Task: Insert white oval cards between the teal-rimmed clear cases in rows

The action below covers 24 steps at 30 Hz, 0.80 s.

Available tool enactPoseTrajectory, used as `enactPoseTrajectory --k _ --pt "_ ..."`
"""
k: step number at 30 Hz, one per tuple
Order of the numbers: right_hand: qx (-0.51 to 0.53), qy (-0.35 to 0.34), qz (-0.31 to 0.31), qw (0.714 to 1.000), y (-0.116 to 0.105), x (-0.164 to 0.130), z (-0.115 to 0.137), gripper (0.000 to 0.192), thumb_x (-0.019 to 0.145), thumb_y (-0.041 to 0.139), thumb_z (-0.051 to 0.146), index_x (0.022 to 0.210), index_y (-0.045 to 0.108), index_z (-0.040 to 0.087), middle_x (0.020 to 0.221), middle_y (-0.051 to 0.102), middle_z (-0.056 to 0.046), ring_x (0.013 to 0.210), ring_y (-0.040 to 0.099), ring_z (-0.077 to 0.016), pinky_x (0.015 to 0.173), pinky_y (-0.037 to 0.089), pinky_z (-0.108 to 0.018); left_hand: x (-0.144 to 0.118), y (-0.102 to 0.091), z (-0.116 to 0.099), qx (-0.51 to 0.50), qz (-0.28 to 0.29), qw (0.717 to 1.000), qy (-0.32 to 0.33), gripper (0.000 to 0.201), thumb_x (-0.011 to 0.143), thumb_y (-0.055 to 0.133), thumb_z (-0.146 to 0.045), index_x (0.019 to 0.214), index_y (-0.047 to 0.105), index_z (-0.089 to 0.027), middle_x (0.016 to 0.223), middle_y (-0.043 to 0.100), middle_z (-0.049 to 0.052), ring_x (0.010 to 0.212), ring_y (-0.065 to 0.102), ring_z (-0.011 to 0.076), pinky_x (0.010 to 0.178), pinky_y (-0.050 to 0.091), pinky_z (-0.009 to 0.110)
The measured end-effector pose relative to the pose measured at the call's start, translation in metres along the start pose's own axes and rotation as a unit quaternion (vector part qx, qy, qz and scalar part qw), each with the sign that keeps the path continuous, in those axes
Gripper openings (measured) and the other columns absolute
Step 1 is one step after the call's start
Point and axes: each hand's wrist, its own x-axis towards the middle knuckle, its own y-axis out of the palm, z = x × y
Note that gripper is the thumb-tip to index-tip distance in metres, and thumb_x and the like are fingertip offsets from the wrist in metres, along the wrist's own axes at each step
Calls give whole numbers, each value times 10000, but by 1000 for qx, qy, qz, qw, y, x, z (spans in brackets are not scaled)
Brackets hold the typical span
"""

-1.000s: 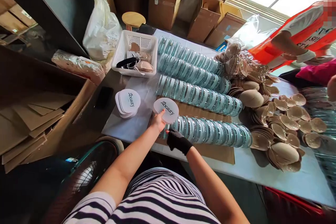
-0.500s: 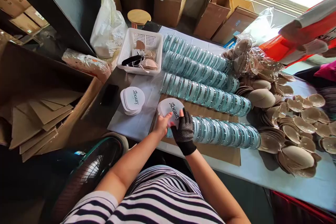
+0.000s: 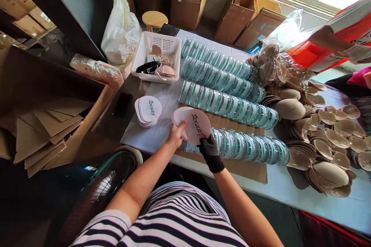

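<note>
My table [image 3: 278, 181] wears a pale cover. Left of my left hand [image 3: 176, 135] lies a pile of printed white discs [image 3: 147, 111]; farther off sits a white basket [image 3: 150, 78]. Brown cardboard [image 3: 246, 170] lies below my right hand [image 3: 211, 152], beige cups [image 3: 327, 173] well to its right. Rows of clear rounds [image 3: 223, 80] run beyond both hands.

Rounded white cards [image 3: 191, 119] overlap, held face-up, the top reading "beauty".

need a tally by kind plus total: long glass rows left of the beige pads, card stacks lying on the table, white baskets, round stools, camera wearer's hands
Glass rows: 4
Resting card stack: 1
White basket: 1
Round stool: 1
Wearer's hands, left hand and right hand: 2
Total: 9
</note>
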Motion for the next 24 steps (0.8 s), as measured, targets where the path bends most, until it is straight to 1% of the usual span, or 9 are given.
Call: enactPoseTrajectory --k 3,8,10,13,16,18,20,22,24 --pt "-202 -38 -38 978 -10 -39 -23 528 841 424 467 1209 601 133 990 706 -172 880 673 -298 727 536 -396 18 -5 -21 -23 -48 998 22 304 705 779 -198 986 672 -157 885 749 70 825 701 198 857 549 358" --pt "-333 -30 102 937 -3 -91 -51 498 887 392 379 1283 602 162 1025 724 -148 892 700 -286 758 550 -381 51 -31 -88 139 -36 977 157 497 676 794 -251 1132 631 -139 1069 718 105 1016 666 249 930 522 396" --pt "-339 -27 116 933 4 -92 -52 494 908 363 356 1308 586 171 1064 718 -137 905 701 -267 775 552 -367 59 -49 -119 305 -88 917 242 684 651 806 -228 1278 544 -142 1183 671 129 1098 628 273 968 494 411" --pt "-318 -33 106 941 10 -85 -47 509 911 346 324 1347 548 157 1122 702 -135 960 688 -260 817 548 -365 64 -75 -152 544 -223 760 277 964 658 804 -245 1477 299 -194 1300 587 177 1165 577 339 977 460 490" --pt "-303 -23 99 947 11 -79 -44 514 896 370 297 1360 533 147 1165 687 -138 1007 673 -264 848 540 -369 63 -94 -163 675 -296 631 241 1024 674 787 -413 1503 241 -159 1354 507 243 1202 519 420 946 440 567" --pt "-305 -8 100 947 12 -78 -45 516 896 369 285 1360 532 131 1176 680 -151 1020 669 -270 852 536 -371 59 -99 -155 693 -321 581 280 1018 694 753 -491 1495 250 -115 1459 377 270 1290 421 437 1000 388 584" --pt "-314 6 103 944 15 -75 -46 525 898 370 278 1376 514 115 1158 684 -165 1017 670 -275 839 535 -366 52 -98 -132 670 -276 589 359 922 766 681 -503 1487 266 -106 1520 293 251 1369 330 405 1079 316 563" --pt "-331 17 115 936 22 -70 -46 541 892 396 272 1405 479 121 1127 696 -162 1008 672 -273 817 531 -349 45 -94 -94 619 -125 661 405 767 842 593 -491 1464 326 -131 1510 347 211 1398 321 339 1130 285 498" --pt "-358 36 133 924 33 -59 -41 550 889 409 249 1425 447 132 1112 702 -158 1004 674 -269 802 520 -328 38 -88 -46 550 57 757 348 657 890 514 -502 1443 376 -175 1482 426 160 1384 374 281 1139 304 443"
